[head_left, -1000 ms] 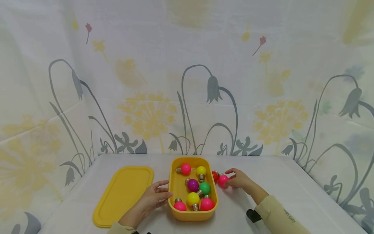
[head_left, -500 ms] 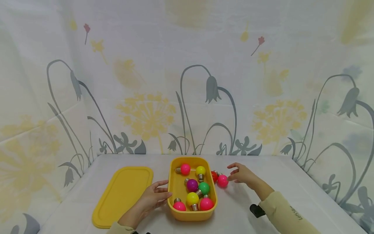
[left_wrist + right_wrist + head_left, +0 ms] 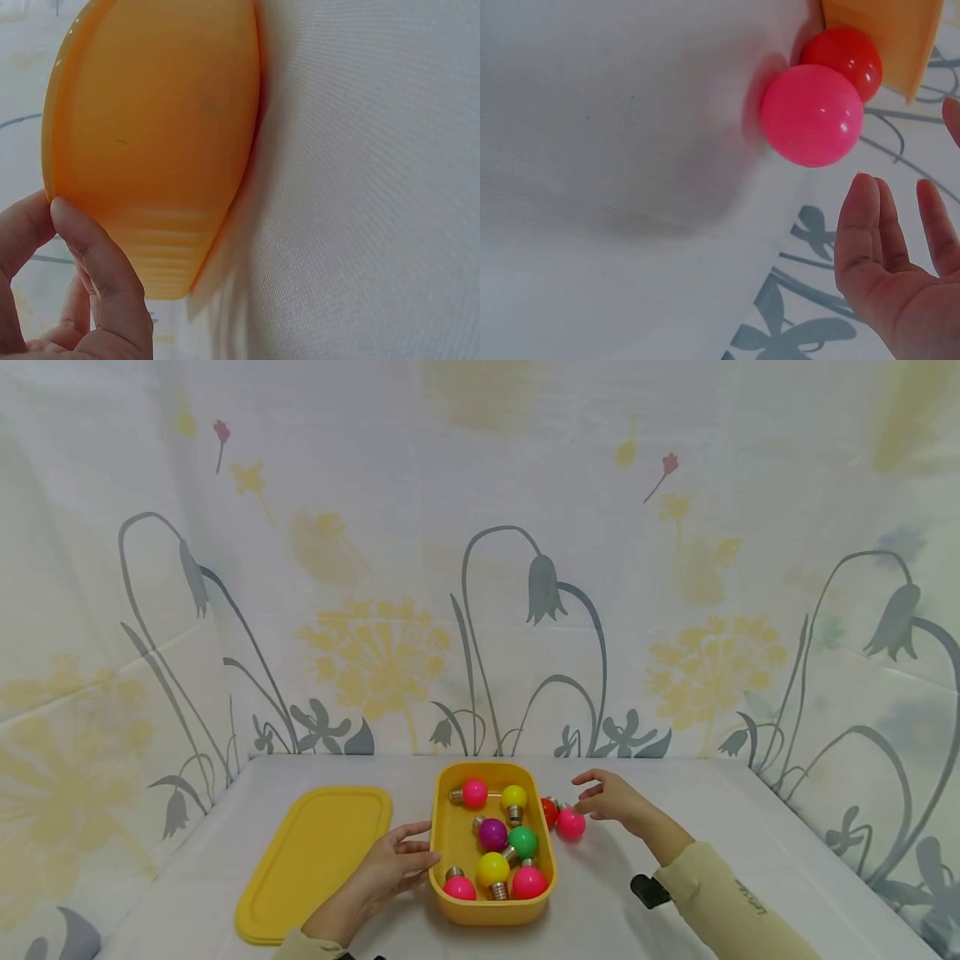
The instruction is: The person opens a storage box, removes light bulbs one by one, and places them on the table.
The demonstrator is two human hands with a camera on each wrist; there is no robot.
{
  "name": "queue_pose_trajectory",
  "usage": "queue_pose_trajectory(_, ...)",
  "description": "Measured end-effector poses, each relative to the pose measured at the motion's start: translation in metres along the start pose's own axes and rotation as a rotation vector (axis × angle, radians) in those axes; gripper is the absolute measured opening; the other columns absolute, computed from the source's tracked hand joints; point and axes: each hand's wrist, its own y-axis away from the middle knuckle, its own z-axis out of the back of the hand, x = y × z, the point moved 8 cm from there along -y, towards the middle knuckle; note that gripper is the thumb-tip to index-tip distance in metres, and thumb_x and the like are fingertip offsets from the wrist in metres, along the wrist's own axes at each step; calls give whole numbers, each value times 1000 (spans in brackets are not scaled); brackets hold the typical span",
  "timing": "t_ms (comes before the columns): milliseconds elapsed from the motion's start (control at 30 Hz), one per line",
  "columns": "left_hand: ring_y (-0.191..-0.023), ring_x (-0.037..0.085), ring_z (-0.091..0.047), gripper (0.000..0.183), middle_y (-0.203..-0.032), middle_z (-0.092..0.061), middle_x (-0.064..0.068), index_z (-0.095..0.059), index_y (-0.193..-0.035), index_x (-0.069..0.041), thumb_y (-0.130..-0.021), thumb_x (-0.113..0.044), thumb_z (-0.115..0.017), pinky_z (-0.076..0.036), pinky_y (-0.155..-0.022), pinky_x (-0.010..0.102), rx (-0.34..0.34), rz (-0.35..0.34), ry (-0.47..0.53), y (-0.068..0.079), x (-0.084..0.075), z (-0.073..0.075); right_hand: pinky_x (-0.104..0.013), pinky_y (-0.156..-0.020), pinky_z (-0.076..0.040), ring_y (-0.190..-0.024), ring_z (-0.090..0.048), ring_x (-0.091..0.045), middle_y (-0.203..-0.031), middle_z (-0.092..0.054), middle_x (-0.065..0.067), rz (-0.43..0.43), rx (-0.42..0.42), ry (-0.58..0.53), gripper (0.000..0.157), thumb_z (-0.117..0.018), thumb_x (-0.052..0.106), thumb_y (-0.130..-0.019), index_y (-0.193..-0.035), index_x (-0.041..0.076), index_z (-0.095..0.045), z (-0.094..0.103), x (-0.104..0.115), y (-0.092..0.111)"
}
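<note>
Pinching yellow box [image 3: 491, 914] with left hand [image 3: 392, 864]; holding right hand [image 3: 613, 799] loosely spread near pink bulb [image 3: 571, 825] on tabletop [image 3: 588, 902]

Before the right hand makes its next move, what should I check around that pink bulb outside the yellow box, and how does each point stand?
1. Box steadied: ok; the left hand touches the rim of the yellow box.
2. Right hand free: ok; it holds nothing.
3. Fingers on the pink bulb outside the box: not ok; the right wrist view shows a gap.
4. Pink bulb apart from the red bulb: cannot tell; they overlap in view.
5. Box uncovered: ok; the yellow lid lies to its left.
6. Room inside: ok, probably; bare floor shows along the left side.
</note>
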Motion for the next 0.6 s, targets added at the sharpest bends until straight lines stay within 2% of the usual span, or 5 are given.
queue_pose_trajectory(367, -76, 17, -58, 58, -102, -55, 15, -43, -133, 2, -82, -7, -70, -54, -70, 29, 9, -3, 0, 1, -1, -1, -39, -80, -52, -86, -57, -26, -99, -56, -14, 21, 7, 20, 47, -71, 4, -78, -120, -1, -49, -12, 19, 0)
queue_pose_trajectory(600, -76, 17, -58, 58, -103, -55, 15, -43, -133, 3, -83, -7, -70, -54, -70, 29, 15, -7, 1, 2, -2, -1, -36, -79, -52, -85, -58, -24, -99, -56, -15, 39, 48, 10, 48, -72, 7, -78, -120, -1, -50, -18, 27, -5)
